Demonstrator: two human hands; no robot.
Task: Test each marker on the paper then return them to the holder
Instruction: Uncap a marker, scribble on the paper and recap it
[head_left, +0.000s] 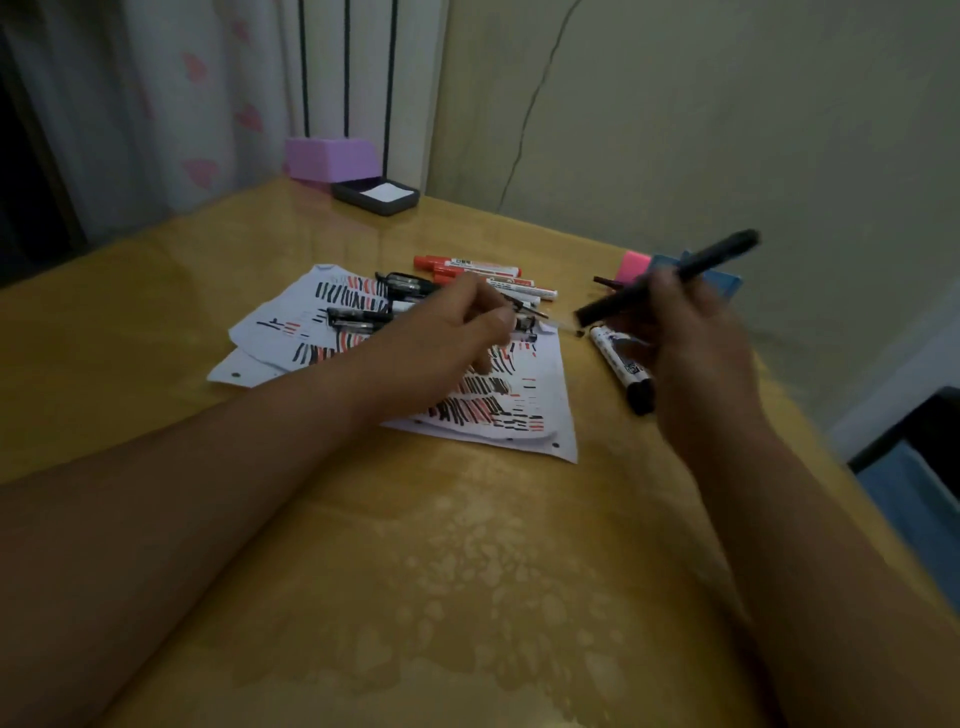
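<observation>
Desk (415, 571) is yellow wood, glossy. Far back at abt 11 o'clock: 1 purple box (332, 158). Just beside it, at its 4 o'clock, 1 dark tray (347, 192) w/ 1 white slip (387, 193) inside.

Mid-desk lies the paper (556, 400), at least 3 sheets overlapping, covered in red & black test strokes. On the far-left part of the sheets are black pens (358, 317), abt 4, bunched, so the count isn't firm. At the paper's 12 o'clock, 3 red markers (467, 267) lie side by side, caps toward 9 o'clock.

Left hand (457, 332) comes in from 7 o'clock and hangs over the sheets, hiding some strokes & pens. Its grip is curled downward and a thin dark tip pokes out toward 3 o'clock; can't tell if it's pinched.

Right of the paper, 1 white marker (615, 361) w/ black cap lies flat, partly under the right hand (691, 353). That grip is wrapped round 1 black marker (670, 278), held off the desk, far end tilted up toward 2 o'clock. Behind it: 1 blue holder (727, 286), mostly blocked by hand & marker. 1 pink block (634, 265) sits just beside its left.
</observation>
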